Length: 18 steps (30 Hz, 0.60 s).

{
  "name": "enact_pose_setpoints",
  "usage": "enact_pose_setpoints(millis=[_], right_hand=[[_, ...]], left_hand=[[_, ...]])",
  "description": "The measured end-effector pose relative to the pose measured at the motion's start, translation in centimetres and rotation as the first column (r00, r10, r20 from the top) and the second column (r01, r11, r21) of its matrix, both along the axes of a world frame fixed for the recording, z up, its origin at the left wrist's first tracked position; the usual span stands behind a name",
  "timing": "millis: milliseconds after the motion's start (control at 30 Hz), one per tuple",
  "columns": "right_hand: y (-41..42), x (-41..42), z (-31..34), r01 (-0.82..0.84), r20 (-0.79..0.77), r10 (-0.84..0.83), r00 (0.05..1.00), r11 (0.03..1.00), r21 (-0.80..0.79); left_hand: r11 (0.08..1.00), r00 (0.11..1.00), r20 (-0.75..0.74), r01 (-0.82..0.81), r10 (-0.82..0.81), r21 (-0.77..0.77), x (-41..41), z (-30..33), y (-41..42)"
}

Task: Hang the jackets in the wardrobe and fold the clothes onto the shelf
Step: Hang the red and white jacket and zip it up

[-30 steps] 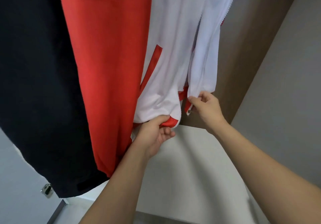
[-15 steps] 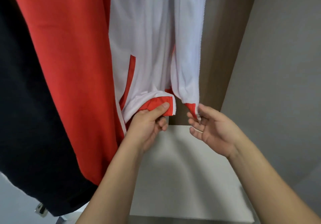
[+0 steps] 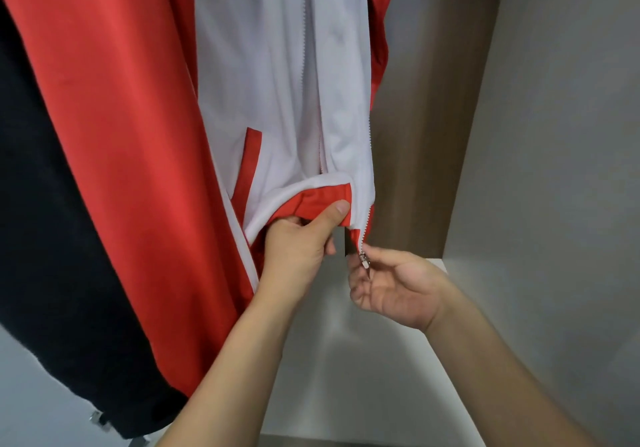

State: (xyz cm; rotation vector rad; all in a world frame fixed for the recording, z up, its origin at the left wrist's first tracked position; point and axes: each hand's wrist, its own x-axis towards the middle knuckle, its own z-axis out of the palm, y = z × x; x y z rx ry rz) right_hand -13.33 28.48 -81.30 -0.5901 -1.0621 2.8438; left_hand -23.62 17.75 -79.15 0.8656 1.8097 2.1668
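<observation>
Two hands are working the bottom hem of the red-and-white jacket [image 3: 284,100], which is hanging inside the wardrobe [image 3: 433,107] beside a black garment [image 3: 52,204]. Left hand [image 3: 298,242] is gripping the red hem band of the left front panel, thumb pressed flat on the fabric, fingers curled underneath. Right hand [image 3: 394,287] is sitting palm-up just below the right panel's corner, fingertips closing on the zipper slider [image 3: 363,260]; whether it is actually pinching the pull or only touching it is hard to tell from this angle. Change versus half a second back: right hand was open and loose under the hem then, slider not isolated; now the slider is hanging clear at the fingertips and the two panel edges are sitting closer together, nearly touching at the hem. A second back both hands were bunching fabric, so the person is moving from finding the ends to lining them up. Likely meaning: jacket is already hung, and they are setting up to engage the zipper at the bottom. Next move probably needs the left side's pin fed into the slider, with the left hand keeping that hem taut. White shelf [image 3: 346,360] below is showing no folded clothes in view, so the folding part is looking not yet started.
</observation>
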Motion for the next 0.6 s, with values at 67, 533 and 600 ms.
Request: enact_pose_setpoints(millis=[67,533,600], right_hand=[[0.2,0.1,-0.1,-0.047,-0.024,0.047,0.999,0.999,0.022],[1.0,0.7,0.9,0.043,-0.316,0.017,0.949,0.982,0.183],[0.8,0.5,1.2,0.09,-0.337,-0.022,0.941,0.979,0.186]], left_hand=[[1.0,1.0,-0.014,0.001,-0.001,0.005,0.1,0.0,-0.1],[0.983,0.998,-0.028,-0.053,0.058,0.174,1.4,0.5,-0.5],[0.982,0.998,-0.027,-0.052,0.058,0.181,1.6,0.4,-0.5]])
